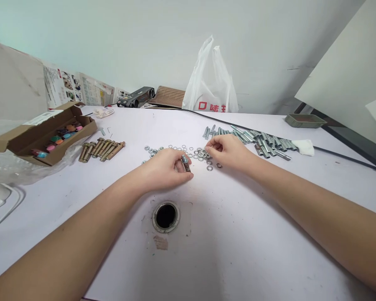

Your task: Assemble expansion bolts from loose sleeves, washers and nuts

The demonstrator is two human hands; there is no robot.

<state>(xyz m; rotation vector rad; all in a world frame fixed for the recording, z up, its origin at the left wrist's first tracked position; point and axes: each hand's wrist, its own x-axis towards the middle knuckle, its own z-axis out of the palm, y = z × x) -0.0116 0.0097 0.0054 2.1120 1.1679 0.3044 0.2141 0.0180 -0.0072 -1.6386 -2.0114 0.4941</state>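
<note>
The white table [238,234] filled most of the view, with a round cable hole [166,216] near its front edge and a pale wall behind. A white plastic bag [210,85] stood at the back, and an open cardboard box [47,133] of coloured pieces sat at far left. To the right lay a heap of silvery sleeves [263,140]; a row of brass-coloured anchor bolts [100,149] lay left of centre.

The left hand [164,169] rested on the table, its fingers closed around a short bolt [186,163] that stood nearly upright at the fingertips. Just beside it, the right hand [227,151] hovered palm down, thumb and forefinger pinched together over the scattered washers [200,154]; whether they gripped one could not be told. Both forearms stretched forward from the lower corners, converging toward mid-table.
</note>
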